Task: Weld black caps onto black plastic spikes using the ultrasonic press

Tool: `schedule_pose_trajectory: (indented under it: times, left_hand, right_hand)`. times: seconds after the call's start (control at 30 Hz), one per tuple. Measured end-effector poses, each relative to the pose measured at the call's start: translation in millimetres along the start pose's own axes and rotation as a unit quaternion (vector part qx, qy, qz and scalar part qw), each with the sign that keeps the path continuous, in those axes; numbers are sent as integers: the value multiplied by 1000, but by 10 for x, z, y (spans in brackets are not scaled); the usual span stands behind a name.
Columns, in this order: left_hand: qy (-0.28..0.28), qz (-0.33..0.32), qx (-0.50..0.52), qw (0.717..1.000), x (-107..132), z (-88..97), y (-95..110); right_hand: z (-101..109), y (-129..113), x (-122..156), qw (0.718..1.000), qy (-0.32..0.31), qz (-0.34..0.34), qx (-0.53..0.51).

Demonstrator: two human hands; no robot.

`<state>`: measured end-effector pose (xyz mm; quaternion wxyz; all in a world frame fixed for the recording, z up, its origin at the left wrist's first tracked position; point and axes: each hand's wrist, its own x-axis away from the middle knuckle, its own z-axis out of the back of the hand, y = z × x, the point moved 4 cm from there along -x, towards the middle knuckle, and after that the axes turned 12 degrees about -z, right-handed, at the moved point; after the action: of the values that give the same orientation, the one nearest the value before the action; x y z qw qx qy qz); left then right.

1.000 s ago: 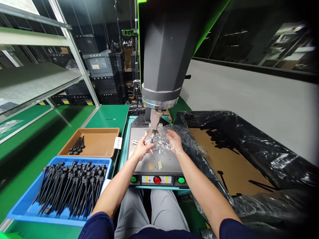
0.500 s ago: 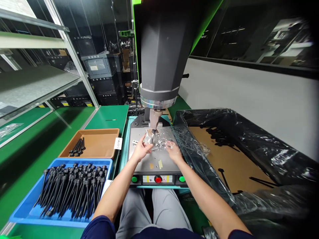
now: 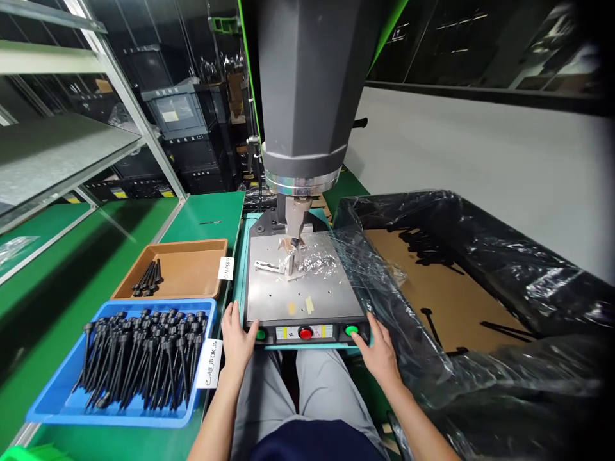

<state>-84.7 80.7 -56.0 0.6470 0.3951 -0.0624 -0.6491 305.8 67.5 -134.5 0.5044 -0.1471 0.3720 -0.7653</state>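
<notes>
A press machine stands in front of me, its grey head (image 3: 302, 96) hanging over a metal work plate (image 3: 302, 291). Under the tip of the head lies a small part in clear plastic wrap (image 3: 300, 259). My left hand (image 3: 237, 339) rests at the front left corner of the machine, thumb on the left green button (image 3: 260, 333). At the front right corner sits my right hand (image 3: 379, 349), its thumb on the right green button (image 3: 352, 330). Between the green buttons there is a red button (image 3: 305, 332). Neither hand holds anything.
A blue tray (image 3: 120, 365) with several black pins lies at my left, a white label on its edge. Behind it is a brown tray (image 3: 185, 269) holding a few pins. At my right a cardboard box lined with black plastic (image 3: 456, 282) holds some pins. Metal shelves rise at the left.
Both hands have let go of the wrapped part under the press head and drawn back to the front corners of the machine, thumbs onto the green buttons. The camera has tipped down.
</notes>
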Motion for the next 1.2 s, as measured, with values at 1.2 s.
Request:
schedule_pose_trajectory:
  times: [1.2]
  left_hand:
    - [38,-65,143,987,49,-202,563]
  right_hand:
    - [-103,68,73,994,-52,-82,-55]
